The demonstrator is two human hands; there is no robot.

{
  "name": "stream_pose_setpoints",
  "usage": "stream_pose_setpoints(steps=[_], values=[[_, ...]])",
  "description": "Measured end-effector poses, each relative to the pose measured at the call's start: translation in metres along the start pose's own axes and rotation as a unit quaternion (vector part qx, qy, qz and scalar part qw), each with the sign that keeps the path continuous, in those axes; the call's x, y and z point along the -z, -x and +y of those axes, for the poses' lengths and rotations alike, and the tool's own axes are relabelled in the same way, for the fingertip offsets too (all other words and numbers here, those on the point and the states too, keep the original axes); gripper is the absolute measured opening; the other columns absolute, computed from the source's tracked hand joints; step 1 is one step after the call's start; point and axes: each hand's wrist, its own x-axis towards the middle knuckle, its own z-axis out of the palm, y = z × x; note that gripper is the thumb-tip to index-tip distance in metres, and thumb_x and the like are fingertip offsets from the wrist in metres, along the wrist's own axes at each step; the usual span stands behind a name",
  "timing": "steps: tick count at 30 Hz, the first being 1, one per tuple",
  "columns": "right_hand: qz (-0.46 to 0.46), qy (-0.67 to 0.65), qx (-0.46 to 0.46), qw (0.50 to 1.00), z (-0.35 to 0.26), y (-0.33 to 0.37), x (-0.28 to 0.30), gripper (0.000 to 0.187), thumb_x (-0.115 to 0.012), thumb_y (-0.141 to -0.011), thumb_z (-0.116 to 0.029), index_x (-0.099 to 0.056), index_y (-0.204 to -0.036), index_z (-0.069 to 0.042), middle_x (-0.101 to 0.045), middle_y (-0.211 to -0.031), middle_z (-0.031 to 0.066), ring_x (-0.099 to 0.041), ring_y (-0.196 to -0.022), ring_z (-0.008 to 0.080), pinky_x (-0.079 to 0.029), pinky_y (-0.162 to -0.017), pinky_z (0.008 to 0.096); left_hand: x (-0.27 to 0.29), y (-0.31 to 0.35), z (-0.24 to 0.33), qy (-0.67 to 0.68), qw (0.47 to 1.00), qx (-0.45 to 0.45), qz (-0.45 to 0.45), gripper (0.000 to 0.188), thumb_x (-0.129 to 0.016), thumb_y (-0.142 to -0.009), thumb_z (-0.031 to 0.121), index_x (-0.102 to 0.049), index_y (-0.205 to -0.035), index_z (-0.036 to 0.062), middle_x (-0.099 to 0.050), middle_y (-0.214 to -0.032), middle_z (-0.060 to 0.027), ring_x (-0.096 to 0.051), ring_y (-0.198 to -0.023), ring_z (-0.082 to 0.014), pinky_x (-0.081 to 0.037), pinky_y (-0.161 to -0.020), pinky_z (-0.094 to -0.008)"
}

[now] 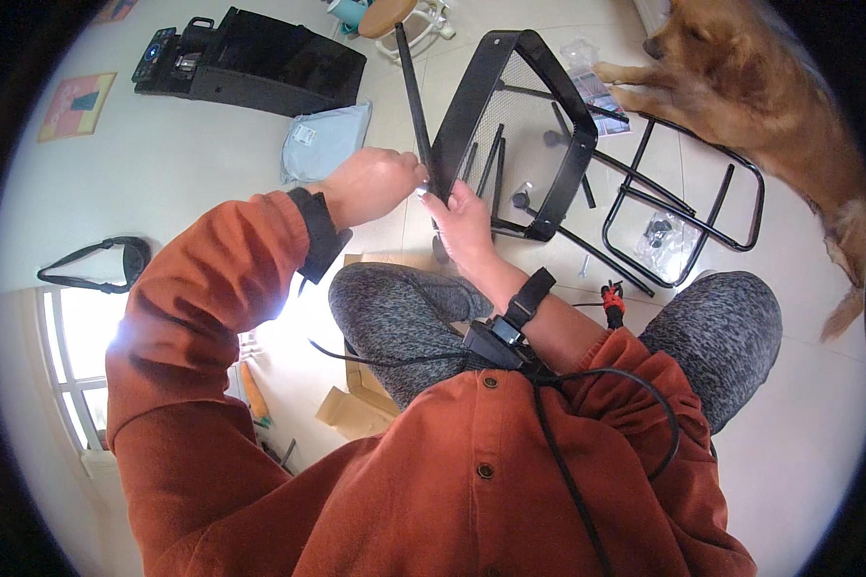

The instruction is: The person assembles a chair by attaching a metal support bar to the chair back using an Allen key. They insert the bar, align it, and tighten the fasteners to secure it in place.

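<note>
My left hand [373,185] is closed in a pinch beside the lower end of a black metal tube [413,91]. A small pale bit shows at its fingertips, too small to make out. Just right of it, my right hand [467,229] grips the tube's lower end, thumb on the near side and fingers behind. The tube slants up along the left side of a black mesh basket [446,135] with a solid rim, tilted on its side. The fingers partly hide where tube and basket meet.
A black tubular frame [760,207] lies on the tiles at right, near a clear plastic bag of small parts [666,240]. A dog [770,106] lies beyond it. Further left are a grey plastic mailer [327,142] and a black cabinet [279,62]. An opened cardboard box [356,409] sits by my left knee.
</note>
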Motion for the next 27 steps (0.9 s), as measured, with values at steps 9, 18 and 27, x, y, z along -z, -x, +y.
stream_pose_setpoints(steps=[9,18,27], values=[[-0.017,0.007,-0.057,0.998,0.001,0.001,0.006,0.02,-0.06,-0.084,-0.009,-0.055,-0.1,0.001,-0.059,-0.072,0.0014,-0.048,-0.057,0.0067,-0.039,-0.051,0.0251,-0.002,-0.023,-0.025,0.453,0.83,0.213,-0.246,0.022,-0.05,-0.085,0.018,-0.054,-0.08,-0.003,-0.043,-0.054,-0.0045,-0.049,-0.046,-0.0147,-0.04,-0.041,-0.0284],[0.018,0.076,-0.009,0.997,0.011,-0.005,0.006,0.02,-0.064,-0.08,-0.014,-0.058,-0.094,0.0,-0.062,-0.068,0.0062,-0.052,-0.058,0.0086,-0.042,-0.056,0.0273,0.01,-0.013,0.003,0.026,0.999,-0.024,0.03,0.012,-0.055,-0.08,0.012,-0.051,-0.086,0.0026,-0.054,-0.068,-0.0114,-0.06,-0.065,-0.0286,-0.047,-0.054,-0.0384],[0.019,0.052,-0.024,0.998,0.007,-0.004,0.006,0.019,-0.065,-0.079,-0.015,-0.059,-0.09,0.0,-0.059,-0.064,0.004,-0.05,-0.055,0.0085,-0.041,-0.054,0.0274,-0.011,-0.011,-0.001,0.019,0.998,0.036,0.042,0.014,-0.053,-0.082,0.018,-0.056,-0.079,0.0041,-0.05,-0.061,-0.0064,-0.055,-0.058,-0.0267,-0.045,-0.054,-0.0388]])
